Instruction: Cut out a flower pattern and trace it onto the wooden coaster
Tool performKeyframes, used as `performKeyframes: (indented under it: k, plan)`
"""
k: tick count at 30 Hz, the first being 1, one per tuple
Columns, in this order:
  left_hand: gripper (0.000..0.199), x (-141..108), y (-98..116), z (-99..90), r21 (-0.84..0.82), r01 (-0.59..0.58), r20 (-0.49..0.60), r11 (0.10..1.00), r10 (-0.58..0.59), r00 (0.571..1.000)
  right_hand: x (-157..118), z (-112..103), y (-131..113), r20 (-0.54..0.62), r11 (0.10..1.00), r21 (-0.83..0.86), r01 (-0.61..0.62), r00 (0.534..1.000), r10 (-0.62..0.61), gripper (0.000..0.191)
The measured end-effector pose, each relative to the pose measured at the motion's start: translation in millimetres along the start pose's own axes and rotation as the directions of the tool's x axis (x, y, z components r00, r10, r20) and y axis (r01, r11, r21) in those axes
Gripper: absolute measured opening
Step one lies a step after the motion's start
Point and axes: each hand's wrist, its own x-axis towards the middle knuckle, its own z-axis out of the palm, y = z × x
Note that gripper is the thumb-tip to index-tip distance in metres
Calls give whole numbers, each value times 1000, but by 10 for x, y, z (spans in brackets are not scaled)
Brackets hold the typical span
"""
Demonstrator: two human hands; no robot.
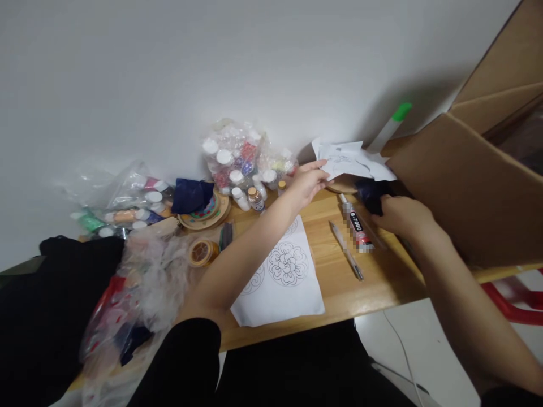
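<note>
The creased papers [350, 160], with line drawings on them, are at the back of the wooden table [326, 220], near the wall [271, 68]. The left hand [313, 180] reaches across and grasps them at their left edge, between thumb and fingers. Just below the papers lies a dark cloth [374, 191], and the right hand [392, 213] is on it, fingers bent — their tips are hidden, so I cannot tell whether they grip it or only touch it. A round wooden piece [343, 187] shows partly beneath the papers.

Nearer the person are a glue tube [357, 227] marked B-7000 and a pen [347, 250], both lying aslant. To their left, partly under the left forearm, a white sheet [288, 282] with round flower patterns lies flat near the front edge.

Behind the papers a white container with a green cap [390, 127] leans, and an open cardboard box [462, 192] fills the right side. Left of the papers is a clear bag of white-capped bottles [233, 155], with a small glass bottle [255, 199] in front. Farther left come wooden discs [212, 217] partly covered by a navy cloth [192, 195], a spool [203, 252] of yellowish thread, crumpled plastic bags [156, 277] and — at the far left — a black cloth [72, 294]
</note>
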Motion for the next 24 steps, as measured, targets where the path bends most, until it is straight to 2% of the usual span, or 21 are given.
performKeyframes:
  k: [3,6,8,13,17,21,24]
  plan:
    - [53,5,-80,-18,143,18,-38,990,-13,999,-18,-17,-79,-48,997,34,-65,997,66,58]
    - [54,-9,-141,-38,337,30,-45,941,-15,999,-26,-42,-175,-93,993,48,-105,990,109,54]
    - [53,-20,-169,-55,409,27,-33,912,-15,999,-24,-66,-236,-95,992,56,-116,988,121,49]
    - [50,-9,-230,-121,505,28,-30,863,-14,999,-41,-123,-357,-90,995,45,-90,992,94,32]
    - [46,28,-289,-192,596,49,-68,802,-11,998,-54,-87,-397,-109,987,56,-149,982,154,34]
    - [46,31,-313,-222,636,55,-80,770,-6,997,-69,2,-365,-207,966,107,-235,945,252,35]
    - [46,23,-307,-229,626,53,-85,778,0,996,-206,6,-309,-305,976,90,-197,928,215,32]
